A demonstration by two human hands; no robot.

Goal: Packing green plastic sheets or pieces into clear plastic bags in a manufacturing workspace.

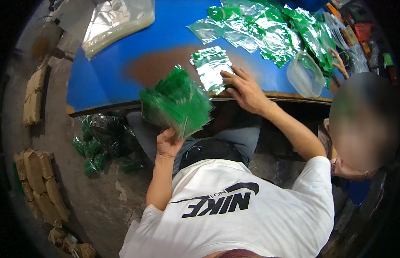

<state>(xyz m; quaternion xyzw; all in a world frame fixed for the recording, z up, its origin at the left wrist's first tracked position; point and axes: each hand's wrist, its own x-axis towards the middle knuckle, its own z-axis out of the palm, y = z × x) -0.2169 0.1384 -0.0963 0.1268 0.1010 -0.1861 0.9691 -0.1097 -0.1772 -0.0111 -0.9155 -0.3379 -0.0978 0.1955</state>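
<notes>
Across the blue bench [174, 26], green-and-clear packets [269, 32] are lying spread toward the far right, probably leaving working room. Above my lap, my left hand [169, 144] is gripping a fanned green sheaf [178, 101] low down, apparently holding its layers together. My right hand [245, 90], fingers loosely spread, is touching the smaller silvery pile [210, 64] on the bench, seemingly steadying it.

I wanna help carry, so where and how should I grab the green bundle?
Probably pinch the green bundle by its right edge, coming from the right: its flat layers' edges show there, and the left hand holds the lower end.
</notes>
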